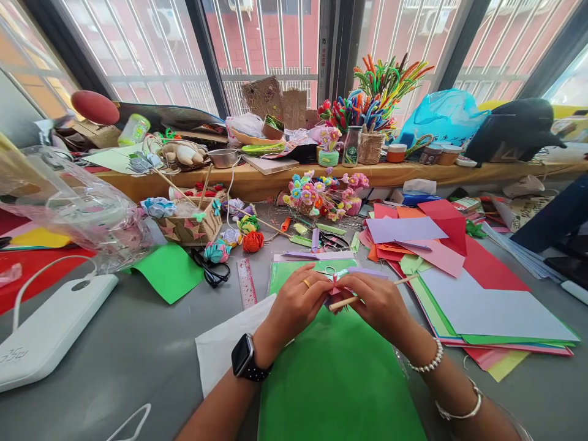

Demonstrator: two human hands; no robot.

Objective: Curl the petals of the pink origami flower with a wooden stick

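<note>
Pink piece (335,283) was above green sheet (337,380), pinched between fingertips of left hand (294,303) and right hand (379,300). Stick (343,303) ran through right hand, both ends showing. White paper (218,346) lay left of sheet, ruler (247,283) just beyond. Paper stack (496,312) sat right on table (151,355). Flowers (307,191) stood at back; ledge (255,182) behind bore blue bag (441,125).

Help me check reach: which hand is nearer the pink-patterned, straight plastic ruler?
Left. The left hand is just right of the ruler; the right hand is farther right.
</note>
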